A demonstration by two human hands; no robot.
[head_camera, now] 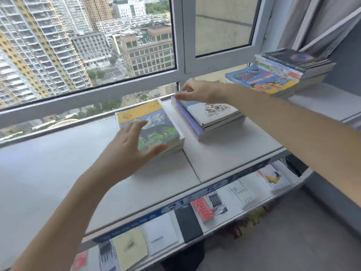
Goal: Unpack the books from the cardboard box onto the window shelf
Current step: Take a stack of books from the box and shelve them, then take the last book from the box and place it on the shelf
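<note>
A short stack topped by a yellow-and-mountain cover book [156, 124] lies on the white window shelf [48, 165]. My left hand [129, 151] hovers open at its near left corner, fingers spread, holding nothing. Right of it sits a second stack with a purple-spined book under a white illustrated book [211, 114]. My right hand [199, 91] rests its fingertips on that stack's far left corner. A taller pile with a blue-and-yellow cover [265, 81] stands at the shelf's far right. The cardboard box is out of view.
The window frame [179, 45] rises just behind the books. Below the shelf's front edge a lower ledge [195, 214] holds several books and notebooks laid flat. A grey curtain [312, 22] hangs at the right. Grey floor shows lower right.
</note>
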